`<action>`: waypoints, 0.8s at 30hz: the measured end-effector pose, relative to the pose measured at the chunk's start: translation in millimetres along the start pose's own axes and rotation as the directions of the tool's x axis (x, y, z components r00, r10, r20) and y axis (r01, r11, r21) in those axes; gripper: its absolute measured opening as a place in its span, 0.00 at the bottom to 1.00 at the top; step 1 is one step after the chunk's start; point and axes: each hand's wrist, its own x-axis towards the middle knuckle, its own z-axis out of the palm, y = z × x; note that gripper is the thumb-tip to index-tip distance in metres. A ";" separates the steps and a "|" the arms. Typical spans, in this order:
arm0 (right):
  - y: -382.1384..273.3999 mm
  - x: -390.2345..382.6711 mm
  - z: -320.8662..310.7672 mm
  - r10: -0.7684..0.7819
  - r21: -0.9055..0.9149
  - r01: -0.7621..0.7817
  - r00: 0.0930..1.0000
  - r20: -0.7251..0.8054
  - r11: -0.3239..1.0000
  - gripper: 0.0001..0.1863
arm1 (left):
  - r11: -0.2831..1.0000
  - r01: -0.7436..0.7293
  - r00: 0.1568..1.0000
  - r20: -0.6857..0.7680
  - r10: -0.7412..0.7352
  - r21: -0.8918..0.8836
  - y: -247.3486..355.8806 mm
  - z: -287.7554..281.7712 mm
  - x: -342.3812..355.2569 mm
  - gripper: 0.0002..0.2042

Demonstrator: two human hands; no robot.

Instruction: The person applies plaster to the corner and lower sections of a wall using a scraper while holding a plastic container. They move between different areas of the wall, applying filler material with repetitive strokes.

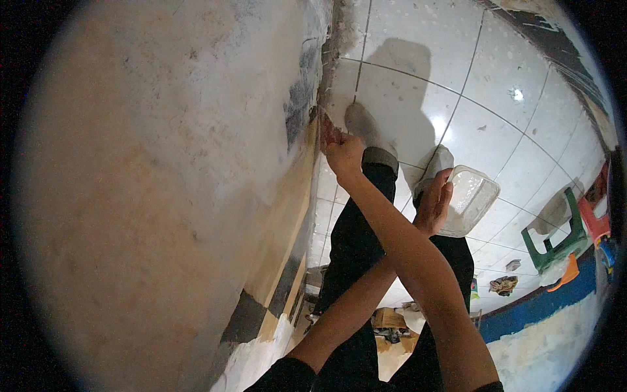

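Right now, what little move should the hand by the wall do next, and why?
Probably draw the right hand a little along the wall edge: dark bare patches lie just beside it amid white coating, and the left hand holds the clear tub close.

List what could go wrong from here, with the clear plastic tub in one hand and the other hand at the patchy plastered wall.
1. The left hand grips the clear plastic tub by one edge above the glossy white floor tiles; a spill could leave them slick underfoot.
2. The forearms cross, so the right hand, working at the patchy plastered wall, might knock the tub.
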 end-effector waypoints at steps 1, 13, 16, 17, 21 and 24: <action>28.1 12.9 0.0 -0.001 0.031 0.003 0.999 -0.042 1.000 0.19 | 1.000 -0.001 1.000 0.022 0.002 -0.021 0.4 16.0 2.8 0.30; -56.7 -78.1 -53.3 0.010 0.190 -0.082 0.935 0.354 0.978 0.06 | 0.995 0.092 0.994 -0.070 -0.089 0.031 -10.3 -28.5 -12.4 0.27; -69.3 -18.6 -31.7 -0.147 0.177 0.130 0.985 0.086 0.976 0.08 | 0.994 0.104 0.987 -0.126 -0.099 0.033 -1.7 -39.3 -12.4 0.26; -58.3 9.4 -24.4 -0.176 0.059 0.176 0.984 0.000 0.983 0.08 | 0.995 0.090 0.988 -0.129 -0.083 0.046 -3.8 -33.0 -11.1 0.26; -34.2 79.3 -19.0 -0.185 -0.099 0.181 0.982 -0.032 0.979 0.08 | 1.000 0.017 0.998 -0.056 -0.017 -0.008 3.9 -3.4 2.9 0.25; -39.1 35.7 7.1 -0.351 -0.187 0.344 0.936 -0.005 0.920 0.08 | 0.997 -0.071 0.996 -0.048 0.071 -0.007 -0.6 -8.8 10.2 0.25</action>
